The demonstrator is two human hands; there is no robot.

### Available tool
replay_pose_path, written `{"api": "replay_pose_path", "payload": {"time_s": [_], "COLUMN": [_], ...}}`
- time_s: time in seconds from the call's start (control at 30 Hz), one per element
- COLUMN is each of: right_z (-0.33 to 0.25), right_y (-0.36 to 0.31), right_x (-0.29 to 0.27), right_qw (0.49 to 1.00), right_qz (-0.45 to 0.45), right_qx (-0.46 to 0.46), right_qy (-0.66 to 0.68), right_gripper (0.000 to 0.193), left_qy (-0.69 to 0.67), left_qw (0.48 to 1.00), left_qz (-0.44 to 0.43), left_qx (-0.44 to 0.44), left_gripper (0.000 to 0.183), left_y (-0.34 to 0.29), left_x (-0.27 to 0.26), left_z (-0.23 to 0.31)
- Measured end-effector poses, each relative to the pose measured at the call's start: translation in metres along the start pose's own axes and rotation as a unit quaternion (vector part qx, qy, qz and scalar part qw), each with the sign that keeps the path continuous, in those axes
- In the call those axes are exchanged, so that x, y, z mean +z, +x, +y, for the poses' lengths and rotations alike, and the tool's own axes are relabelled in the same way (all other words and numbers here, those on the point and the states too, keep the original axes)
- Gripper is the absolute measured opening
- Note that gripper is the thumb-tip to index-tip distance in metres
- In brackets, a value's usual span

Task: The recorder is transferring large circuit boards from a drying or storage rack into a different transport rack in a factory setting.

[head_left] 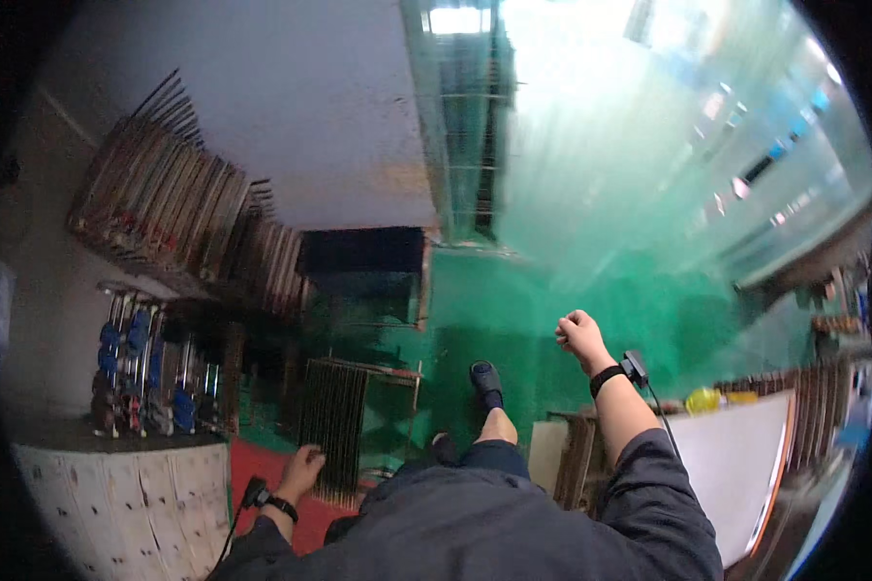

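Observation:
My right hand (581, 341) is raised over the green floor (523, 373), its fingers curled in and nothing showing in them. Low on the left, my left hand (302, 470) hangs with its fingers loosely closed and no object visible in it. It is nearest a slatted dark rack (331, 416), beside a strip of red floor (252, 470). Both wrists wear a black band with a small cabled device. One foot in a dark slipper (484, 382) is stepped forward.
Stacked wooden frames (165, 203) line the left wall above a shelf with blue and metal tools (136, 353). A pale cabinet (131, 504) stands at the lower left. At the right are a white board (727, 465) and more frames (819, 416). The doorway ahead is blurred.

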State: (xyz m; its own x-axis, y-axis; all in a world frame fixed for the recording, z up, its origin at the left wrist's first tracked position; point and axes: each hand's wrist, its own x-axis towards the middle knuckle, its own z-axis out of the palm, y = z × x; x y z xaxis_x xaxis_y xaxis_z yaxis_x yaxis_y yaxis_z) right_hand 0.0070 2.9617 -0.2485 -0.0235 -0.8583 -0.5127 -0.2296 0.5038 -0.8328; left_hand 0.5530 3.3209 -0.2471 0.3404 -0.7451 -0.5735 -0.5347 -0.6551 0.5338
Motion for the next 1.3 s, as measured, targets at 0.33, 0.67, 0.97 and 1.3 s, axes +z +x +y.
{"api": "replay_pose_path", "payload": {"time_s": [0.33,0.67,0.97,1.3], "right_z": [0.057,0.134,0.253,0.156], "right_y": [0.29,0.396,0.487,0.418], "right_x": [0.105,0.25,0.386,0.364], "right_qw": [0.983,0.951,0.969,0.957], "right_qz": [-0.093,-0.217,-0.168,-0.224], "right_qx": [0.135,0.197,0.116,0.165], "right_qy": [-0.078,-0.102,-0.139,0.084], "right_gripper": [0.032,0.032,0.024,0.014], "left_qy": [0.0,-0.145,-0.166,-0.156], "left_qw": [0.953,0.858,0.806,0.859], "left_qz": [-0.111,-0.087,-0.073,-0.077], "left_qx": [-0.281,-0.485,-0.564,-0.481], "left_gripper": [0.039,0.037,0.033,0.034], "left_y": [-0.167,-0.216,-0.219,-0.192], "left_x": [0.102,0.138,0.173,0.148], "left_z": [0.014,0.072,0.099,0.114]}}
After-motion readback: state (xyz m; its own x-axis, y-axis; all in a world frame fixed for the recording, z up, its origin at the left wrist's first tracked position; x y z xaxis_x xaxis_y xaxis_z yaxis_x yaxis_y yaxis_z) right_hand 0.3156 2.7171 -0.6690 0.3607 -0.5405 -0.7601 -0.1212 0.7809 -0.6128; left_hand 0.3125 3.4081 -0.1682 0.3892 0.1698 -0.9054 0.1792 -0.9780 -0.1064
